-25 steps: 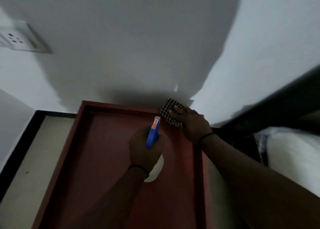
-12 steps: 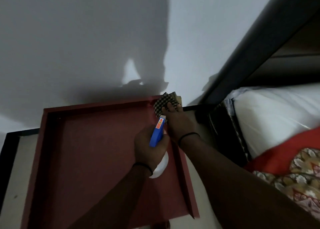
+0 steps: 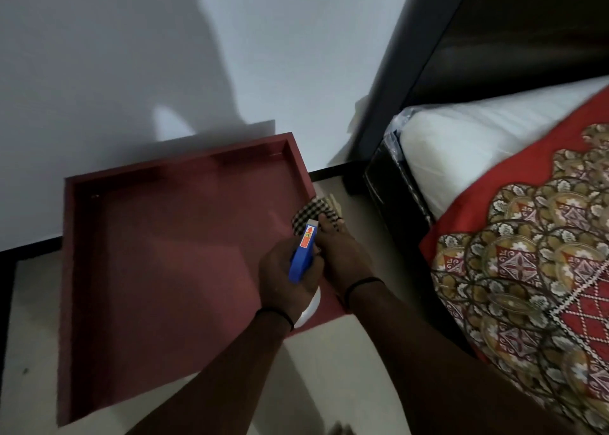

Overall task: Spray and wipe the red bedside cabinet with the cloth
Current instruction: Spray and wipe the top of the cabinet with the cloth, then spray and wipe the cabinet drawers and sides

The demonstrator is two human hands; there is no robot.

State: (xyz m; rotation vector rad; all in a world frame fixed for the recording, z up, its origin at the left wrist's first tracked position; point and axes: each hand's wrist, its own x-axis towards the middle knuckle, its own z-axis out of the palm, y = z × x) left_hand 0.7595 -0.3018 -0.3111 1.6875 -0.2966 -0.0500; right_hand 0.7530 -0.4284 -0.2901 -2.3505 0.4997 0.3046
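While over the red cabinet (image 3: pixel 164 269), left hand (image 3: pixel 280 278) tight round spray bottle (image 3: pixel 302 253), right hand (image 3: pixel 342 253) flat on cloth (image 3: pixel 309 211).

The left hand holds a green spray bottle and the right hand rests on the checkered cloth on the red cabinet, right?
No, the spray bottle is blue, not green; the head view shows it. The left hand does hold it, and the right hand rests on the checkered cloth on the red cabinet.

A white wall (image 3: pixel 99 55) stands behind; right, a dark headboard (image 3: pixel 494 39), white mattress (image 3: pixel 478 131) and red patterned bedspread (image 3: pixel 543 269).
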